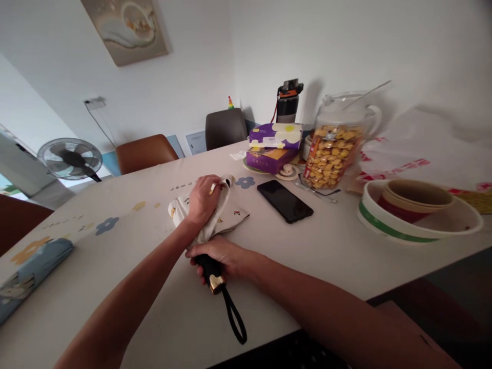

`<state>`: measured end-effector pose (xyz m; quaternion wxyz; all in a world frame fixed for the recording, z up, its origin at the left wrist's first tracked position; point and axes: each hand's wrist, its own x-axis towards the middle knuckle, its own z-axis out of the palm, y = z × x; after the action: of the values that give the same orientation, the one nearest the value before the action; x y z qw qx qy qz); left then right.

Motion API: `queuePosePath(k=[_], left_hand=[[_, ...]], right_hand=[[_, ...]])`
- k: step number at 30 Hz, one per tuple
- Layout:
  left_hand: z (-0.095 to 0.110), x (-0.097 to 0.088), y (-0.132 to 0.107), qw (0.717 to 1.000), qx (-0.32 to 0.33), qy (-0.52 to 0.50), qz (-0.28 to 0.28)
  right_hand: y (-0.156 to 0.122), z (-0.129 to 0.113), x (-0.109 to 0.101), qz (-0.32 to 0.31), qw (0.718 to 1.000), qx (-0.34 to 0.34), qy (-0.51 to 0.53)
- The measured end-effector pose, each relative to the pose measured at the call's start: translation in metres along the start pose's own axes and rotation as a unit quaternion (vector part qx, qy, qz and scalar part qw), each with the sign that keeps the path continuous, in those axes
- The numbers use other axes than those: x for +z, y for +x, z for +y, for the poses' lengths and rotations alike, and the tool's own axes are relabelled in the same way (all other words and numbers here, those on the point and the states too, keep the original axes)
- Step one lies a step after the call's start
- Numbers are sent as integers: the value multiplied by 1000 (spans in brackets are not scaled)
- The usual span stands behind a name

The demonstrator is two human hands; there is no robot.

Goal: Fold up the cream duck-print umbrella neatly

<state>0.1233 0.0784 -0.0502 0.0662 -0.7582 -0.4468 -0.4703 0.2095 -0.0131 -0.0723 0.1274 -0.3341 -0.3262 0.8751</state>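
A folding umbrella with a cream canopy and small printed figures lies over the table, its loose folds partly gathered. My right hand is wrapped round the black handle, just below the canopy; a gold-coloured end and a black wrist strap stick out toward me. Higher up, my left hand is closed over the canopy cloth, bunching it with curled fingers. Part of the canopy is hidden under that hand. Right of the umbrella, a black phone lies flat, apart from both hands.
A blue folded umbrella lies at the left. Along the right stand purple boxes, a black bottle, a glass jug of yellow snacks, a white plastic bag and a large paper bowl holding a smaller one.
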Motion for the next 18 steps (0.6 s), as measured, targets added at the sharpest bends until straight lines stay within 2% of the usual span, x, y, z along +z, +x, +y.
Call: queuePosePath(k=[3, 6, 9, 13, 16, 18], left_hand=[[-4, -13, -3, 994, -73, -38, 70], [-9, -26, -8, 975, -164, -68, 133], [-18, -39, -18, 956, -225, -72, 172], [-31, -65, -34, 951, -221, -45, 211], [-34, -96, -47, 956, -167, -15, 241], [-32, -118, -57, 962, -131, 15, 240]], right_hand=[[-2, 0, 3, 18, 1000, -14, -13], [-2, -1, 3, 25, 999, -15, -19], [-2, -1, 1, 11, 999, -27, -14], [-2, -1, -1, 13, 999, -30, -10], [0, -1, -3, -1, 999, -16, -29], [2, 0, -5, -19, 999, 7, -41]])
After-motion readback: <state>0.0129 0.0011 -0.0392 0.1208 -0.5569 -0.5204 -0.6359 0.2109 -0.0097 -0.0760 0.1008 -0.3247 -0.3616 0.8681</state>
